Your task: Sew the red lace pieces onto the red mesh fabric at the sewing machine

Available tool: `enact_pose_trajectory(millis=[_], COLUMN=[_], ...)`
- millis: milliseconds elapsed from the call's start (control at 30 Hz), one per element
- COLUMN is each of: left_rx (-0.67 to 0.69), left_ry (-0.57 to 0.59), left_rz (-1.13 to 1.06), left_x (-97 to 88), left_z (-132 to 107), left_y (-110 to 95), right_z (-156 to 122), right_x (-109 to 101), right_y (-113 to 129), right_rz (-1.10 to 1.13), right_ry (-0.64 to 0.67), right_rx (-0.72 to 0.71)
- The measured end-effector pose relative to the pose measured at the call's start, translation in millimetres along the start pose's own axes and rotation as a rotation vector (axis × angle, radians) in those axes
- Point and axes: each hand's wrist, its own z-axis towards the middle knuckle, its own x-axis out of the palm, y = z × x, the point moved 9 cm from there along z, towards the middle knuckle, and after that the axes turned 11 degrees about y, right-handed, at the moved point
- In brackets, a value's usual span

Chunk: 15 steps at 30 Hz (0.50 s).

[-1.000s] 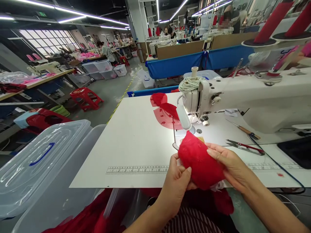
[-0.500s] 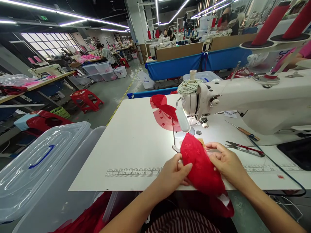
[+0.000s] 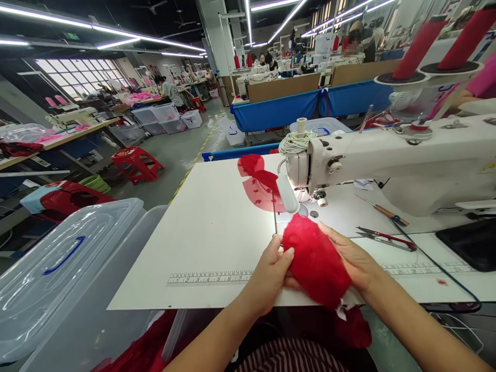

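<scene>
I hold a red lace fabric piece [image 3: 315, 261] with both hands over the front edge of the white sewing table [image 3: 217, 227]. My left hand [image 3: 267, 276] pinches its left edge with closed fingers. My right hand [image 3: 352, 258] lies under and beside the right part of the piece, fingers partly hidden by the cloth. The piece sits just in front of the white sewing machine [image 3: 387, 160] and its needle area. Several sewn red pieces [image 3: 259, 181] lie behind the machine head on the table.
Thread snips [image 3: 387, 238] and a wooden-handled tool [image 3: 383, 210] lie on the table at right. A clear plastic bin with lid [image 3: 65, 263] stands at my left. A printed ruler [image 3: 209, 279] runs along the table's front. Other people work at distant tables.
The red piece has shifted slightly up and toward the needle. My right hand has slid from on top of the cloth to under its right side; my left hand still pinches the left edge.
</scene>
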Motion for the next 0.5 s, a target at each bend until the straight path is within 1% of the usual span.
enact_pose_trajectory(millis=[33,67,100,167,233,300,367,400,500], left_rx=[-0.022,-0.053,-0.093,-0.161,-0.179,-0.177,-0.195,-0.21,-0.233], left_ry=[-0.004,-0.01,-0.014,-0.02,-0.011,0.011,0.034,0.046,0.077], left_rz=[0.083,0.153,0.21,0.291,0.365,0.446,0.526,0.565,0.685], left_x=[-3.4,-7.2,-11.2,-17.8,-20.4,-19.9,-19.3,-19.2,-18.4], left_z=[-2,-5,-7,-10,-10,-9,-8,-7,-6], left_y=[2,4,7,12,12,10,10,10,5], right_z=[1,-1,-4,-14,-28,-45,-68,-83,-129], right_x=[-9,-21,-32,-50,-59,-67,-79,-86,-113], right_y=[5,12,22,44,66,82,93,96,91], right_rz=[-0.049,-0.148,-0.296,-0.679,-1.025,-1.222,-1.28,-1.268,-1.097], right_ry=[-0.043,-0.103,-0.166,-0.285,-0.394,-0.512,-0.635,-0.692,-0.748], right_rx=[-0.017,-0.04,-0.068,-0.125,-0.195,-0.239,-0.259,-0.273,-0.263])
